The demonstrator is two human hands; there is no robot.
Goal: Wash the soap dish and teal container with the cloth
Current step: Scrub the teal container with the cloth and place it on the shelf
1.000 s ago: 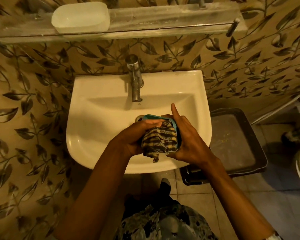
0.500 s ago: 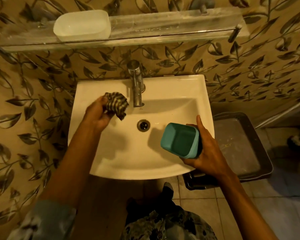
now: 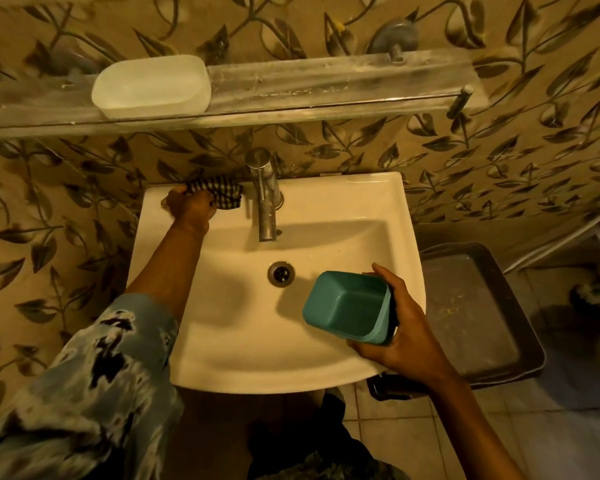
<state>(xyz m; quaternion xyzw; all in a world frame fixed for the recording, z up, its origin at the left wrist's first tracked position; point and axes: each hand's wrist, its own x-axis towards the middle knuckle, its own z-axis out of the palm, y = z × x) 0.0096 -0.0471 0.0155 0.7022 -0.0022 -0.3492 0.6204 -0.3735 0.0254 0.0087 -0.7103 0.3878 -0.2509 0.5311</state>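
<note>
Leaf-patterned tiles back a white sink [image 3: 222,341] seen from above, with a clouded glass shelf [image 3: 326,84] fixed to the wall over it. Over the sink's front right part, the teal container [image 3: 347,306] is tipped on its side, its open mouth facing left and toward the camera. The right hand [image 3: 406,327] is clamped on it from the right — thumb along the top edge, fingers under the base. The checked cloth [image 3: 222,194] sits bunched at the sink's back left corner, pressed on the rim just left of the metal tap [image 3: 265,199]; the left hand [image 3: 191,207] is closed around its near side, arm reaching across the left edge of the basin, a patterned blue sleeve [image 3: 94,393] pushed up above the elbow. The two hands are well apart. On the shelf's left part rests the pale, translucent soap dish [image 3: 151,86] — upright, and I cannot tell whether it holds anything. Below the tap's spout, the drain [image 3: 281,273] lies in the middle of the basin. Right of the sink, lower down, sits a dark metal tray [image 3: 471,306] above a tiled floor [image 3: 395,438].
</note>
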